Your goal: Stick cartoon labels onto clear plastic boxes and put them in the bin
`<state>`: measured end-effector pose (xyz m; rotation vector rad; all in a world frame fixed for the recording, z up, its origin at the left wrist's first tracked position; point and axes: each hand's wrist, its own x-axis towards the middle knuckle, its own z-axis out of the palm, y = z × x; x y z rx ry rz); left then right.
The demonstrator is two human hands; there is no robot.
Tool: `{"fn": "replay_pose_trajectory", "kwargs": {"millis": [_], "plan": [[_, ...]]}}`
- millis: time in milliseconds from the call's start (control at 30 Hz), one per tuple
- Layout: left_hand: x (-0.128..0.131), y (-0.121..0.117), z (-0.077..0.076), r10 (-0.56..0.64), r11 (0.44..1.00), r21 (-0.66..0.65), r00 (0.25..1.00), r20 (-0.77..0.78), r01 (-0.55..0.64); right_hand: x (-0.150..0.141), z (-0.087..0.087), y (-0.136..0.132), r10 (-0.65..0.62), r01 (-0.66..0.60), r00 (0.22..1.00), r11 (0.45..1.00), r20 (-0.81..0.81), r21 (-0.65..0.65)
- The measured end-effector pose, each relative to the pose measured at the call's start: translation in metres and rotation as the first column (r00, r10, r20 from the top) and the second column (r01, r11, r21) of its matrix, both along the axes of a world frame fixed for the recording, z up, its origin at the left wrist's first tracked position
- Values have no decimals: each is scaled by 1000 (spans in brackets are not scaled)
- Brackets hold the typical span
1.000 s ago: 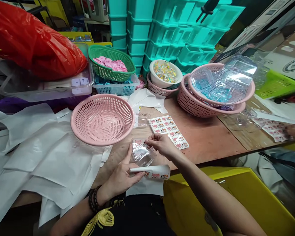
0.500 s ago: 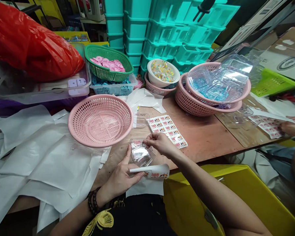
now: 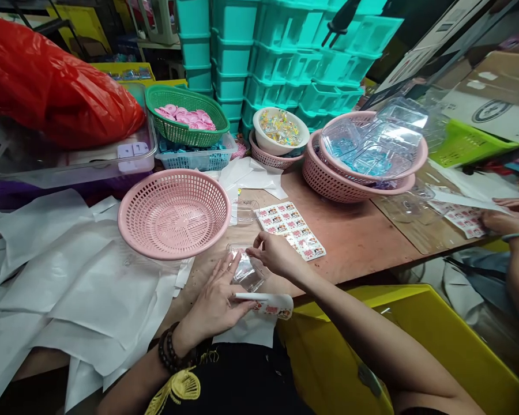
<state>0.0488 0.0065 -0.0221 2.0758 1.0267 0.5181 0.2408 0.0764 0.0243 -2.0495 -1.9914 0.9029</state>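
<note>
A small clear plastic box (image 3: 249, 275) lies on the table in front of me. My left hand (image 3: 211, 300) rests its fingertips on the box's upper left part, and its thumb side grips a curled sticker sheet (image 3: 274, 306) with printed pink-and-orange labels. My right hand (image 3: 277, 253) is closed in a pinch at the box's upper right edge; what lies between its fingertips is hidden. The label on the box is mostly covered by my fingers. Just beyond my right hand, a flat sheet of stickers (image 3: 298, 230) lies on the table, beside another clear plastic box (image 3: 245, 212).
A pink basket (image 3: 173, 245) stands to the left, near loose white sheets (image 3: 86, 288). Stacked pink baskets (image 3: 328, 181) with clear packaging are at the back right. A green basket (image 3: 185, 135) holds pink pieces. Another person's hand (image 3: 508, 216) is at far right. Teal bins (image 3: 233, 57) rise behind.
My left fingers have moved from the box's left edge onto its top, over the label. My right hand has shifted slightly left. The view has turned a little.
</note>
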Motion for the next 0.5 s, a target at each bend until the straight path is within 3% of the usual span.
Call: {"fn": "replay_pose_trajectory", "kwargs": {"millis": [67,133,200,300,367,500], "plan": [[-1,1,3,-3,1000,-8,1000,-18,3,7,2,0,-12,1,992,996,127,87],[0,-1,6,0,1000,13,1000,-23,0,16,-1,2,-44,33,993,995,112,93],[4,-6,8,-6,997,71,1000,-15,7,25,-7,5,-15,16,999,1000,-45,15],[13,-15,4,-40,988,149,999,-17,42,30,-17,8,48,-90,944,989,-325,-116],[17,-19,0,-41,984,169,998,-46,48,29,-21,9,-4,-99,908,970,-419,-224],[16,-20,-8,-43,982,178,997,-67,54,23,-24,8,-210,6,838,927,-504,-375]]}}
